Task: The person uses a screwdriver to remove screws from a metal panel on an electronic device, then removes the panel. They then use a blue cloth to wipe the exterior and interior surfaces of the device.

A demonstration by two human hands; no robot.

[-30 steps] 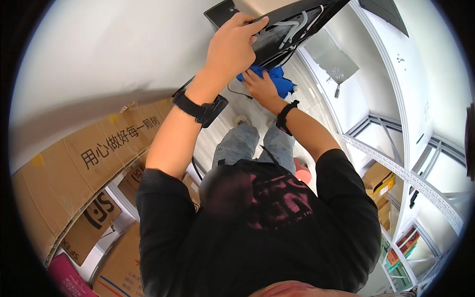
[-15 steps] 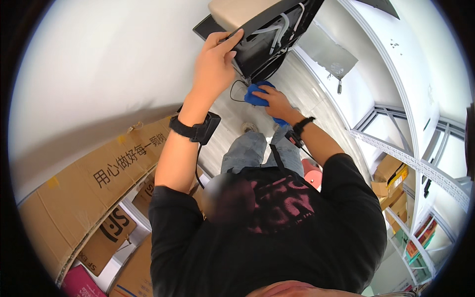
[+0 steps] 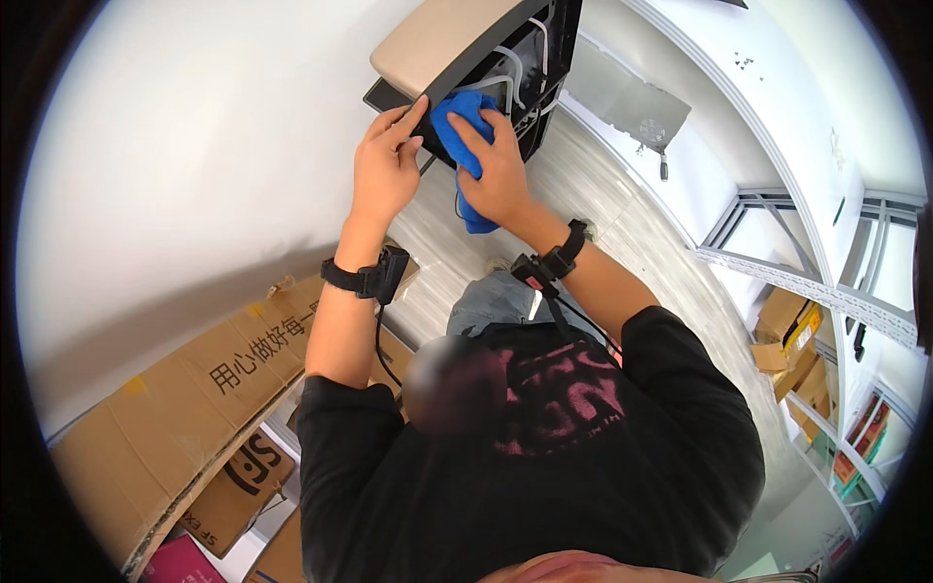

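A black appliance [image 3: 544, 58] with a tan rounded cover [image 3: 442, 44] stands against the wall at the top of the head view. Its side is uncovered, and pale tubes [image 3: 509, 73] and wires show inside. My left hand [image 3: 387, 167] grips the near corner of its dark edge, with the index finger along the edge and the thumb below. In my right hand [image 3: 499, 173] is a blue cloth [image 3: 465, 126], pressed up against the appliance's near end beside the left fingers. Part of the cloth hangs below the palm.
A large cardboard box [image 3: 185, 389] lies along the wall at left, with smaller boxes [image 3: 238, 496] and a pink package [image 3: 180, 562] beside it. White metal shelving [image 3: 777, 262] lines the right, with opened cartons [image 3: 792, 330]. A grey sheet [image 3: 622, 97] lies past the appliance.
My right hand has brought the blue cloth up and left from below the appliance to its near end. My left hand stays on the edge, lower in view now.
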